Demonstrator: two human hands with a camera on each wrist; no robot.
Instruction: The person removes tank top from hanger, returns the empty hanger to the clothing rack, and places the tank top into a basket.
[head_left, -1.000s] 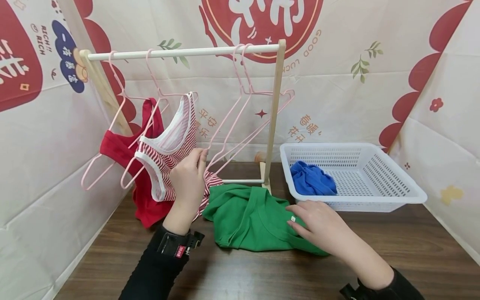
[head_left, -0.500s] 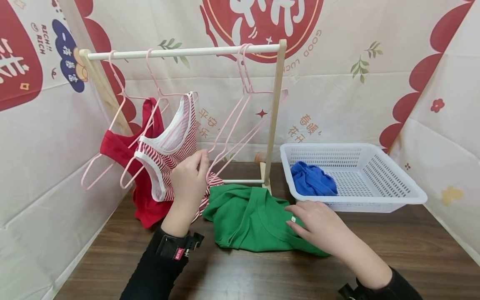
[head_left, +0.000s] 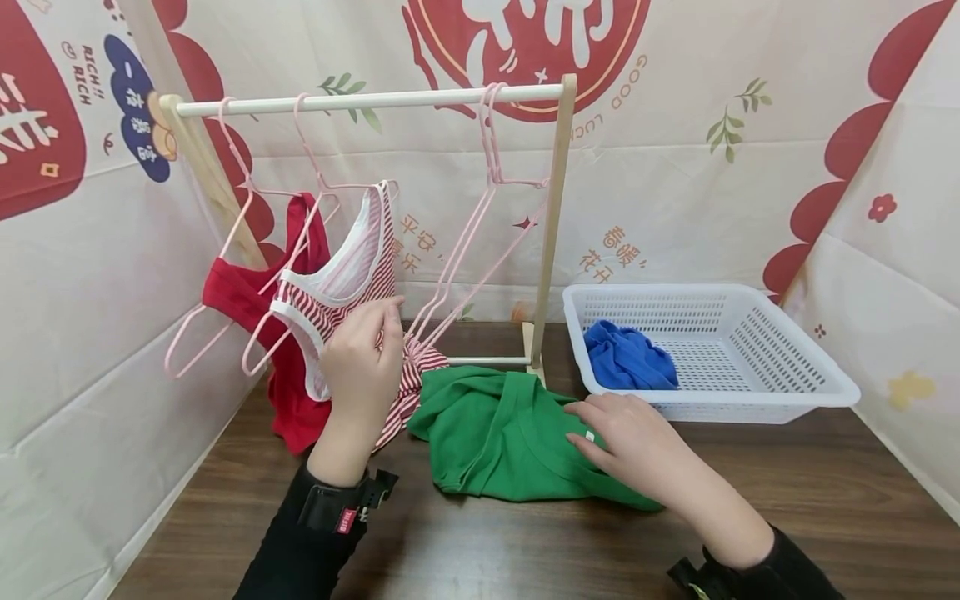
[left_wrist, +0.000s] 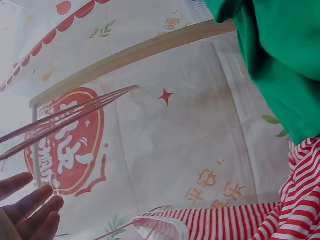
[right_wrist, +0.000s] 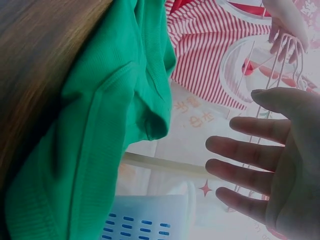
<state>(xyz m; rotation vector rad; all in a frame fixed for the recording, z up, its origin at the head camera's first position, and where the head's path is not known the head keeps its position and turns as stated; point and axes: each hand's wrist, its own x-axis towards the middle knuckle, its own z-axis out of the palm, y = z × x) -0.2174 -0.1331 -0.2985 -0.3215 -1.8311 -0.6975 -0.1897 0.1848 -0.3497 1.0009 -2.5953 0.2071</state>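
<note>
Hands (head_left: 360, 367) relaxed, holding nothing — between them green shirt (head_left: 495, 433), beside white basket (head_left: 720, 350).

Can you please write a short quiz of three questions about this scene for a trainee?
1. True or false: the green shirt hangs on the rail.
2. What lies in the basket? A) a blue cloth B) a striped top C) a hanger
3. Fill in: the right hand rests on the ____ shirt.

Key
1. False. It lies on the table, under the rail.
2. A. The blue cloth sits at the left end of the basket.
3. Green. Its fingers are straight in the right wrist view, while the left hand is at the bottom bar of the empty hangers, beside the striped top.
</note>
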